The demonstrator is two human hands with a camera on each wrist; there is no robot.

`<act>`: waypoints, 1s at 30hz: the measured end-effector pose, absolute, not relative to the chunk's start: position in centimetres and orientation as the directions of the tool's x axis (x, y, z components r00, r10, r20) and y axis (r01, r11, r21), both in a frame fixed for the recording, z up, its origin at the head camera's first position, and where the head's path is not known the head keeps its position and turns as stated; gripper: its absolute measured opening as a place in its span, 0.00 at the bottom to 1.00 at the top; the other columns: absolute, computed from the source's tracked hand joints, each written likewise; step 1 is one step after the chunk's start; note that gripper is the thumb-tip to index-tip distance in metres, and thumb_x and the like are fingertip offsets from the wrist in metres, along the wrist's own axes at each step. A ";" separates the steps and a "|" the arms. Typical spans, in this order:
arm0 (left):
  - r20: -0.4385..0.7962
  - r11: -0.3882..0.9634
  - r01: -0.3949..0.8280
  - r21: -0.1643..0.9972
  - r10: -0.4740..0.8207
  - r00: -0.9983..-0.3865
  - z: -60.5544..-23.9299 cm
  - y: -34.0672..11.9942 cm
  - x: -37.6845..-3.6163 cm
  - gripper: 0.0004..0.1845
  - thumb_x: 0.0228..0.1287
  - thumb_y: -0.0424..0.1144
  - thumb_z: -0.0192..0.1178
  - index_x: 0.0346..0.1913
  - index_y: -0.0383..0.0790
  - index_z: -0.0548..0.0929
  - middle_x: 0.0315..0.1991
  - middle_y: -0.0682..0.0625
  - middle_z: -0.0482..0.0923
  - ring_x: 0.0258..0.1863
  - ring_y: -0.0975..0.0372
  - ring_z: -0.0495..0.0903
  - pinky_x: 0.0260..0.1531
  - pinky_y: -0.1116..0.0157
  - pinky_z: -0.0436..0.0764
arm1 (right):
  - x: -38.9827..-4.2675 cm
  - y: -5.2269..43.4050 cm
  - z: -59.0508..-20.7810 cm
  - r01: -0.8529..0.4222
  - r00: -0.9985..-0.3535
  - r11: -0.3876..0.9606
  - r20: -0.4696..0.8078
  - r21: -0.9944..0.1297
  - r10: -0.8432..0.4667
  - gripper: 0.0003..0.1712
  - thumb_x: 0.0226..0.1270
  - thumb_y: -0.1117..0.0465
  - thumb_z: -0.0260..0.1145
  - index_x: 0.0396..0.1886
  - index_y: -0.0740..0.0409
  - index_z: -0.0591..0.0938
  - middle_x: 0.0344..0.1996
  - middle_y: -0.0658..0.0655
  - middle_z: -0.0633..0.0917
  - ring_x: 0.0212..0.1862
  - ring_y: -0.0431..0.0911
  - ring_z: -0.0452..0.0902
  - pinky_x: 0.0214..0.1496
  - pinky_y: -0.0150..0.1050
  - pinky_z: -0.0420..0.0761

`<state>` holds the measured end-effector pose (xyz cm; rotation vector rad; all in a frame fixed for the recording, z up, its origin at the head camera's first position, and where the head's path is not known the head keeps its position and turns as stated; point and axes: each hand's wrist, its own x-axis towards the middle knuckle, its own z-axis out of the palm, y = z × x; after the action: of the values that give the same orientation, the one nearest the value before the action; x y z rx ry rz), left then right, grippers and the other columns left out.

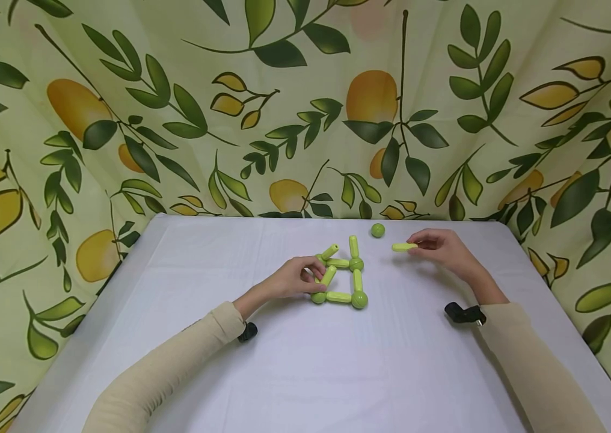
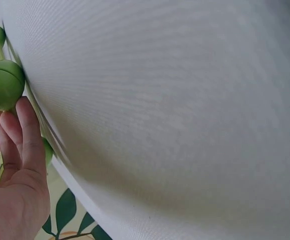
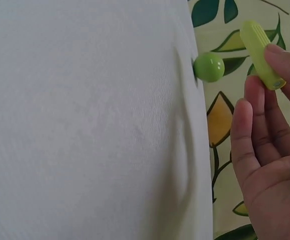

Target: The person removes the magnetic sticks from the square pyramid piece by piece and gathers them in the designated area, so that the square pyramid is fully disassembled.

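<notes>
A square frame of light-green ribbed sticks and darker green balls lies flat on the table, with a bottom stick [image 1: 339, 297] along its front. Several sticks rise from its corners, among them an upright stick [image 1: 353, 246] at the back right. My left hand [image 1: 296, 276] grips the front-left corner around a leaning stick [image 1: 329, 275]; its fingertips meet a corner ball [image 2: 4, 86] in the left wrist view. To the right, my right hand [image 1: 446, 251] pinches a loose stick [image 3: 261, 55] between thumb and fingers, above the table. Near it is a single green ball [image 1: 378, 230].
The table [image 1: 294, 373] wears a white cloth. Its back edge meets a hanging curtain [image 1: 305, 120] printed with leaves and fruit. Black wrist cameras show at both sleeves, the right camera [image 1: 465, 313] and the left camera [image 1: 248, 332].
</notes>
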<state>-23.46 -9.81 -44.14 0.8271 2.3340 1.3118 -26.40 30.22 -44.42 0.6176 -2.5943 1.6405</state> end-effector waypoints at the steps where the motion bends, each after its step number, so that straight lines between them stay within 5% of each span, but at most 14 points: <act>1: -0.009 0.404 0.321 0.856 0.633 -0.774 -44.1 -9.8 -23.4 0.15 0.62 0.32 0.73 0.48 0.35 0.81 0.41 0.50 0.80 0.37 0.60 0.81 0.40 0.67 0.81 | -26.5 30.3 -44.4 -0.327 -0.925 0.379 0.212 -0.866 -0.315 0.14 0.64 0.67 0.75 0.47 0.68 0.85 0.44 0.59 0.86 0.40 0.44 0.83 0.41 0.32 0.82; 15: -0.016 0.403 0.312 0.860 0.633 -0.774 -44.0 -9.9 -23.3 0.15 0.61 0.32 0.74 0.47 0.35 0.81 0.40 0.49 0.80 0.36 0.61 0.81 0.40 0.67 0.81 | -28.6 32.1 -45.0 -0.229 -0.964 0.470 0.132 -0.852 -0.230 0.20 0.66 0.59 0.75 0.52 0.67 0.84 0.47 0.57 0.85 0.43 0.43 0.82 0.42 0.31 0.81; 30: -0.024 0.411 0.307 0.858 0.631 -0.775 -44.2 -9.9 -23.5 0.15 0.62 0.32 0.73 0.48 0.36 0.81 0.41 0.49 0.80 0.36 0.61 0.81 0.40 0.67 0.81 | -30.1 32.4 -44.5 -0.176 -0.975 0.524 0.075 -0.833 -0.208 0.22 0.66 0.59 0.75 0.54 0.67 0.84 0.52 0.66 0.83 0.46 0.45 0.79 0.43 0.31 0.79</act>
<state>-23.48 -9.86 -44.17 0.8092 2.3268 1.3078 -30.06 32.36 -44.54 0.3489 -2.7716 1.5091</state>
